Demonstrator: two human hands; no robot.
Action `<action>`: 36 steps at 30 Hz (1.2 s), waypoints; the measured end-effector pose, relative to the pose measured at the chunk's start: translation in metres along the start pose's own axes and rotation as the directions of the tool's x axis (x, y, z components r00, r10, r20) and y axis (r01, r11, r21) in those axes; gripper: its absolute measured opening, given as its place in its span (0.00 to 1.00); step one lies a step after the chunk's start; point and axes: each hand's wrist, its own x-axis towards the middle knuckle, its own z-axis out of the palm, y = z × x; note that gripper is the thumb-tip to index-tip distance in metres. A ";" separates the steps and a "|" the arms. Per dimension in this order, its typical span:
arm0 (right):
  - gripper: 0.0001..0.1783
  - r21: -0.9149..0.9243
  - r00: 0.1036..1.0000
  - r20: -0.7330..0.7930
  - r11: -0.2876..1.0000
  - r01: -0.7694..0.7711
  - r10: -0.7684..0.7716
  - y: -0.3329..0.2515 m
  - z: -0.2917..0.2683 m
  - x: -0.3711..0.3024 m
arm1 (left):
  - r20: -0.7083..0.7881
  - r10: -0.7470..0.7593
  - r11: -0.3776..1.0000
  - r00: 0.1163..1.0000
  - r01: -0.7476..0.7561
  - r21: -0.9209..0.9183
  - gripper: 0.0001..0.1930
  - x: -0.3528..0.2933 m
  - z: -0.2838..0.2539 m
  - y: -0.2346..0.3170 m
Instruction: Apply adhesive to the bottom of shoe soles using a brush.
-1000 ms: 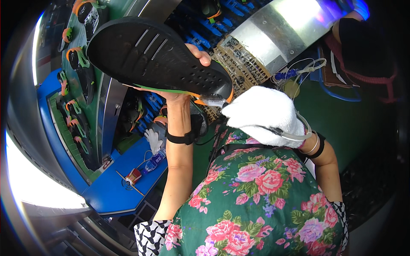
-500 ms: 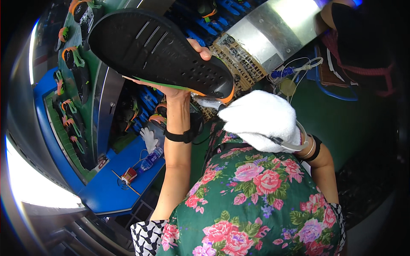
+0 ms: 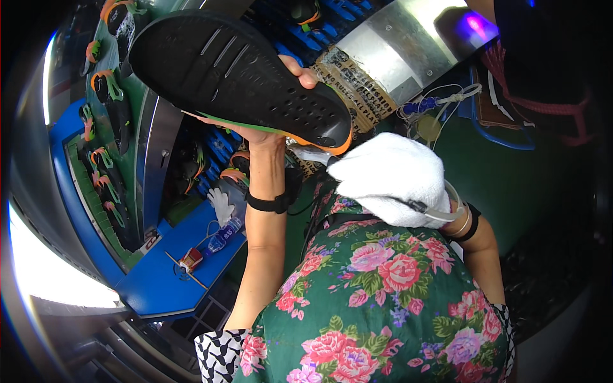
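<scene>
My left hand (image 3: 299,71) is closed round a large black shoe sole (image 3: 236,80), raised at the upper left. Its broad face is toward me, with slots at the wide end and small holes at the narrow end. Green and orange show along its lower edge. My right hand, covered in a white terry cloth or glove (image 3: 393,179), is at the sole's narrow end, its fingers seemingly bunched. A pale, bristle-like tip (image 3: 311,153) juts out beside it, partly behind the sole. What the covered fingers hold is hidden.
At left, several black shoes with orange and green parts (image 3: 110,86) lie on a green belt. A blue table (image 3: 163,281) holds a bottle (image 3: 223,236), a white glove (image 3: 221,205) and a small red packet (image 3: 190,260). A metal panel (image 3: 408,54) stands beyond, near white cables (image 3: 456,96).
The sole has shifted very slightly, and my covered right hand has barely moved. A purple glow now shows at the upper right, where a dark shape has moved right.
</scene>
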 end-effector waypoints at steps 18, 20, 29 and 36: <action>0.12 0.235 0.982 -0.043 0.958 -0.167 0.182 0.010 -0.003 0.000 | -0.021 -0.027 1.000 0.999 0.027 0.007 0.61 0.004 0.009 -0.003; 0.12 0.227 0.987 -0.044 0.963 -0.143 0.157 0.015 -0.006 0.001 | -0.061 -0.112 0.994 0.992 0.112 -0.004 0.62 0.003 0.009 -0.002; 0.12 0.178 0.989 0.135 0.983 0.033 -0.058 0.013 -0.003 0.001 | 0.034 -0.241 0.965 0.970 0.243 -0.095 0.63 0.008 0.018 0.002; 0.13 -0.090 0.989 0.103 0.989 0.118 -0.109 0.025 0.004 -0.006 | -0.052 -0.348 0.926 0.936 0.334 -0.175 0.66 0.020 0.030 0.006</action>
